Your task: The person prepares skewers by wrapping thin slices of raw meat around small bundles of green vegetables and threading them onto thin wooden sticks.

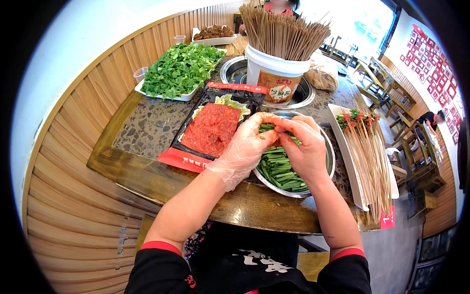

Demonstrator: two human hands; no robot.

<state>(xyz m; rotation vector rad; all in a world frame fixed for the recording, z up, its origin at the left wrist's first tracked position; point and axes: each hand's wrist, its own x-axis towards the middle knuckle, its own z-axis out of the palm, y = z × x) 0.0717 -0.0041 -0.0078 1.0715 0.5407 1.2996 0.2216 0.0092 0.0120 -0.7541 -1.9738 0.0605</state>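
Observation:
Over a steel bowl (331,161) of cut green stalks (282,171), my hands meet fingertip to fingertip. My left hand (249,141) wears a clear plastic glove; my bare right hand (304,143) has reddish smears on the fingers. Both pinch a small piece of red meat (277,142), mostly hidden by the fingers, and a bit of green shows by the left thumb. Left of the bowl, raw red marinated meat (211,128) lies on a black and red package (185,158). To the right, a white tray (347,161) holds skewers (367,158) threaded with meat and greens.
A white bucket (253,70) of wooden skewers (286,35) stands behind the bowl, over a round metal-rimmed well (229,68). Leafy greens (183,70) fill a tray at the back left. Beyond are a tray of brown food (214,32) and a seated person (281,9).

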